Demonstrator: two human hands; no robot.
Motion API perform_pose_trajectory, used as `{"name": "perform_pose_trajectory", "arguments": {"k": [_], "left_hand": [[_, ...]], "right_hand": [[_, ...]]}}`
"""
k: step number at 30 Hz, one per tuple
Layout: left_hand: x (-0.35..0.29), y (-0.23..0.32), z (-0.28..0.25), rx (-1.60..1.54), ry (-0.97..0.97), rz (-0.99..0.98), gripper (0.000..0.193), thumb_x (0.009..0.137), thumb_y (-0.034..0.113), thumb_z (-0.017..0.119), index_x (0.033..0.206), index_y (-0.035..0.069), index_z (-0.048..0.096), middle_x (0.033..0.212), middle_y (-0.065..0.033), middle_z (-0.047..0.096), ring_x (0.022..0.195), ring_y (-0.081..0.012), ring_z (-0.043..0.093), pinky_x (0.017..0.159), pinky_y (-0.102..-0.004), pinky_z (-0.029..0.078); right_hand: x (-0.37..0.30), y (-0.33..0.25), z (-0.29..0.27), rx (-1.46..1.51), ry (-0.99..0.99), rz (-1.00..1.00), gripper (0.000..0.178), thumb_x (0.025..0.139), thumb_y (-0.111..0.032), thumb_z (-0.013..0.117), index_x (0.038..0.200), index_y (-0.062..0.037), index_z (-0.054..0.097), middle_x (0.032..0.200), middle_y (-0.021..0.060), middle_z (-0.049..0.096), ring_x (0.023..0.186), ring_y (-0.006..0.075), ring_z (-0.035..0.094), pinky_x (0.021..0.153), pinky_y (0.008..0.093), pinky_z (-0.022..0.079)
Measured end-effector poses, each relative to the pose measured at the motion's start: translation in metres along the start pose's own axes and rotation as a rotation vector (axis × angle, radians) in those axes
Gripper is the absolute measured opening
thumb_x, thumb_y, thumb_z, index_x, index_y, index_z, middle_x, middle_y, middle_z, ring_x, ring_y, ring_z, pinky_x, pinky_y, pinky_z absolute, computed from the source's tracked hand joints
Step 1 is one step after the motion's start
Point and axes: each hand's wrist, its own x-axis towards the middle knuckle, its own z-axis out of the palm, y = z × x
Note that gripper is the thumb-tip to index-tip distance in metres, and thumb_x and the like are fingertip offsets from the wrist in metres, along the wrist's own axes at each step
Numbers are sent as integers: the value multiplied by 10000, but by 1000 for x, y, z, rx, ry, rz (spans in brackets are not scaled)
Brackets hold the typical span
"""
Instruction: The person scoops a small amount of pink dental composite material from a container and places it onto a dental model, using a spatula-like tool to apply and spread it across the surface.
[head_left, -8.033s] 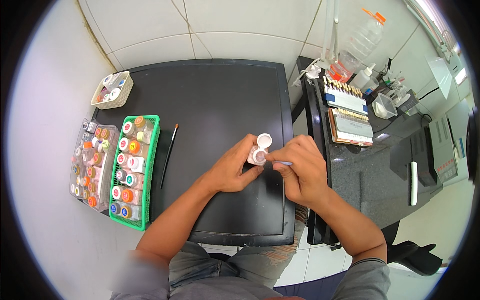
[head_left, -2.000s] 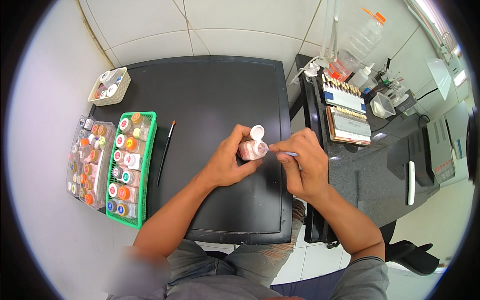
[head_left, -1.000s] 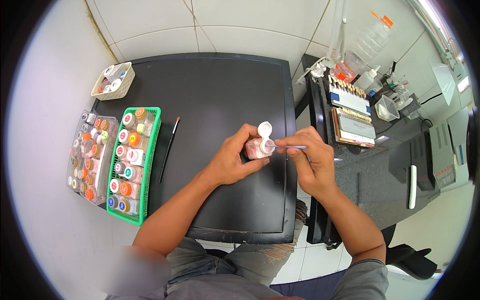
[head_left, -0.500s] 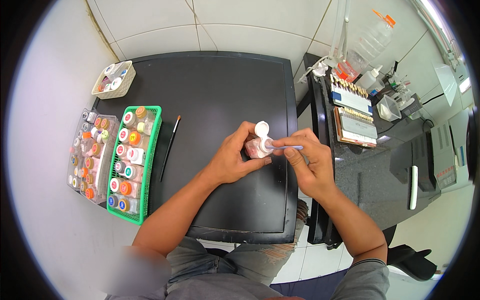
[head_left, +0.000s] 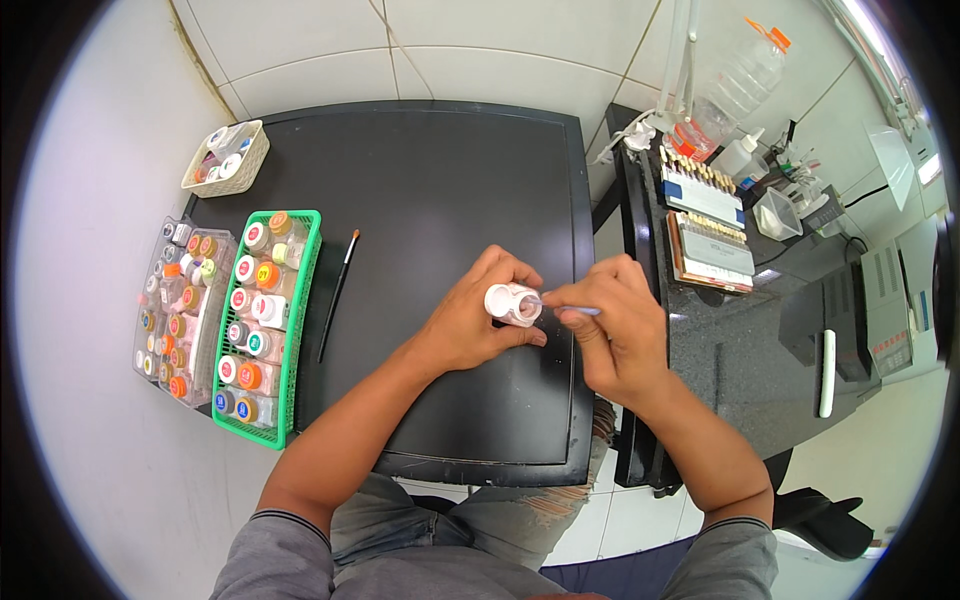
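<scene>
My left hand (head_left: 478, 318) is wrapped round a small clear jar (head_left: 516, 312) of pinkish powder, tilted so its mouth faces right. The white flip lid (head_left: 502, 301) hangs open on the jar's left side. Between the thumb and fingers of my right hand (head_left: 622, 325) is a thin, pale lavender stick-like tool (head_left: 582, 310). Its tip is at the jar's mouth; the exact shape of the tip is too small to make out. A slim black brush (head_left: 339, 295) lies on the black table (head_left: 440, 190), left of my left hand.
A green basket (head_left: 303, 318) of capped jars stands at the table's left, beside a clear container (head_left: 170, 300) of more jars. Behind them is a cream basket (head_left: 258, 160). The right-hand counter (head_left: 700, 350) carries tooth-coloured shade guides (head_left: 705, 190), a plastic bottle (head_left: 740, 85) and a white handle-like bar (head_left: 827, 375).
The jar has turned in my left hand, so its open lid has swung from above the mouth to the left. My right hand has shifted slightly, still holding the tool.
</scene>
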Motion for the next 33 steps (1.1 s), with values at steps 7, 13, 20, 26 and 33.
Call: {"name": "perform_pose_trajectory", "arguments": {"k": [7,13,20,26,33], "left_hand": [[4,-10,4,-11,84,130,621,769,252,1110,1238,88,738,1325,-83,685,1169,-265,745,936,-408,616],[2,-1,1,-69,-51,-95,678,771,250,1113,1290,104,703,1202,-84,765,1078,-286,776,940,-429,623],[1,-4,-3,-149,-25,109,644,959,111,916,1518,21,610,1325,-131,697,1181,-251,716,1033,-380,570],[2,-14,-2,-144,-49,197,642,966,60,856,1552,6,600,1421,-152,611,1276,-277,643,1113,-399,523],[1,-26,1,-164,-30,137,543,932,30,905,1382,44,601,1408,-140,626,1232,-262,671,1062,-397,558]], "right_hand": [[1,-5,3,-11,-19,-64,202,940,-46,845,1138,-83,832,967,31,768,938,300,648,888,431,467],[-2,-4,2,4,-51,-46,188,945,-52,848,1129,-82,833,971,26,774,946,297,656,891,433,470],[0,-2,4,-19,-8,-37,177,952,-55,845,1126,-83,837,967,30,772,936,304,661,873,436,469],[-2,1,1,-15,-26,-1,199,958,-42,844,1151,-90,840,958,35,770,930,296,658,880,430,473],[1,-4,2,33,-27,-17,160,975,-48,839,1129,-88,848,951,32,777,910,289,654,877,426,473]]}}
